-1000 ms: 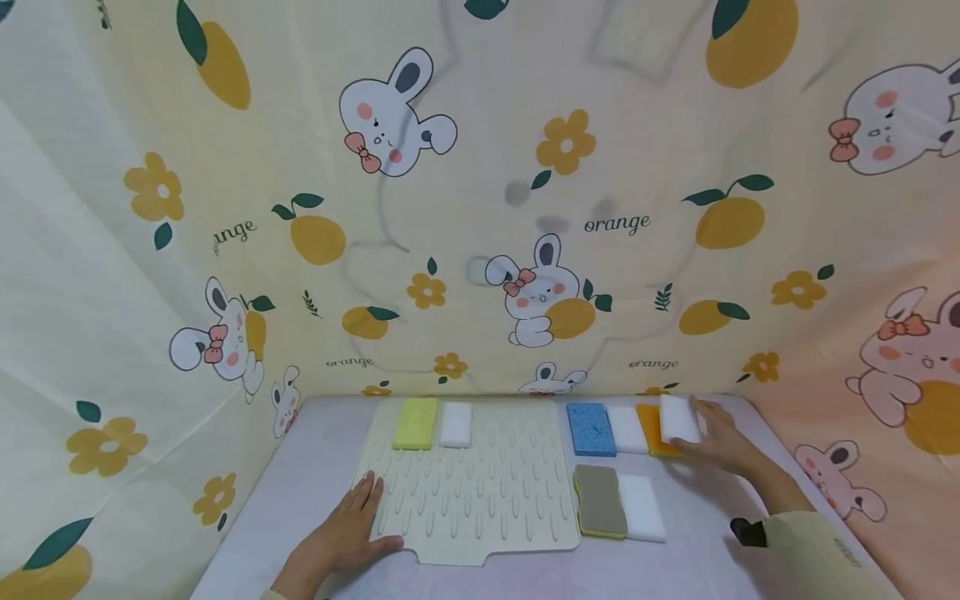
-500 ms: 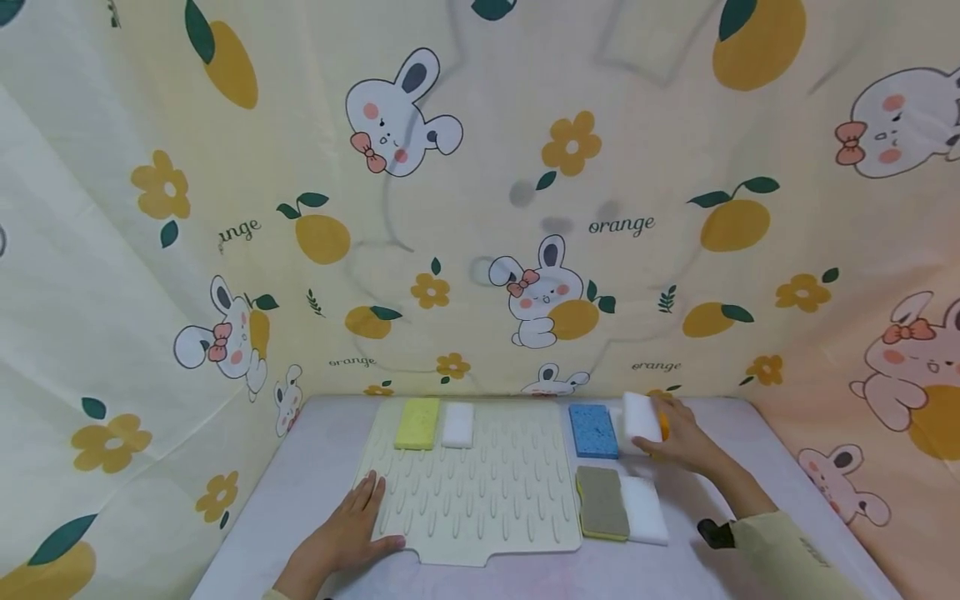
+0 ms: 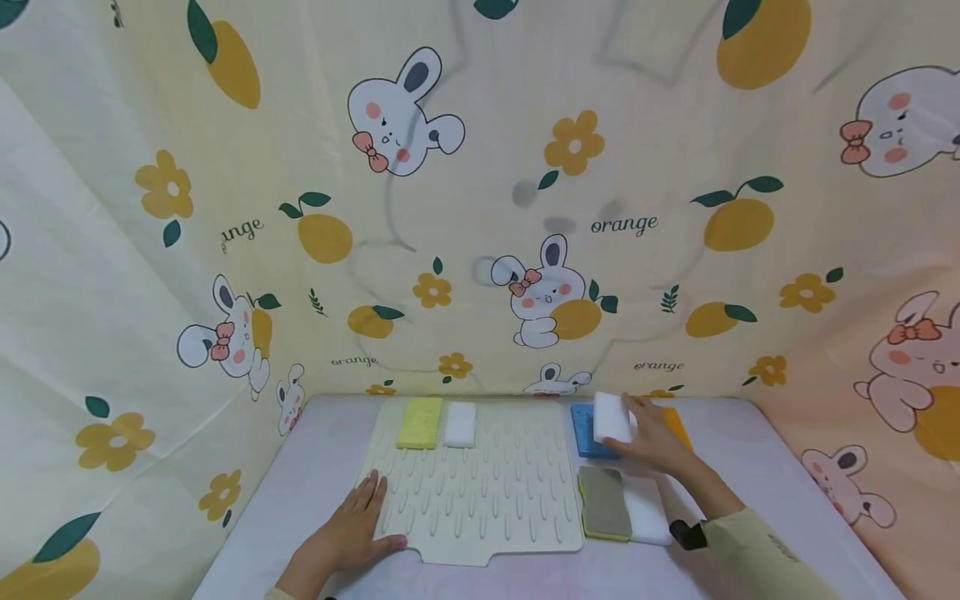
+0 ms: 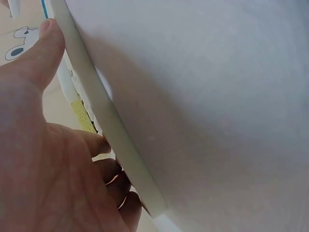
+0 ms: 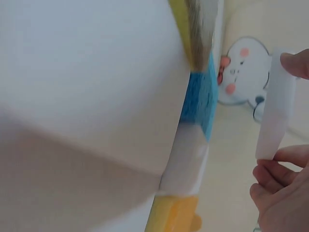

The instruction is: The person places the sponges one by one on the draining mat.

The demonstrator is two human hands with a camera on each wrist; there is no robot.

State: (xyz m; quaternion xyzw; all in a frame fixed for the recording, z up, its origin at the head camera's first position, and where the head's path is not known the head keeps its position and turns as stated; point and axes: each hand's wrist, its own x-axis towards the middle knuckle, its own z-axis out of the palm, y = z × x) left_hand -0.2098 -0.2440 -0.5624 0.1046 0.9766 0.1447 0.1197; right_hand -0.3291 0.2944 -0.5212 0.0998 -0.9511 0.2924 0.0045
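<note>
My right hand (image 3: 639, 427) pinches a white sponge block (image 3: 611, 417) and holds it in the air over the blue sponge (image 3: 582, 432) at the back right of the table. In the right wrist view the same white block (image 5: 273, 121) sits between a fingertip (image 5: 295, 64) and the thumb. My left hand (image 3: 360, 521) lies flat on the front left corner of the cream ridged drying mat (image 3: 487, 500); its fingers (image 4: 108, 171) touch the mat's edge (image 4: 104, 123).
A pale yellow sponge (image 3: 420, 422) and a white sponge (image 3: 460, 424) lie at the mat's back edge. Right of the mat lie a grey-topped scrub sponge (image 3: 603, 500), a white sponge (image 3: 648, 512) and an orange sponge (image 3: 678, 425). Printed cloth walls surround the table.
My right hand has carried the white block leftward, from above the orange sponge to above the blue one. The left hand has stayed on the mat.
</note>
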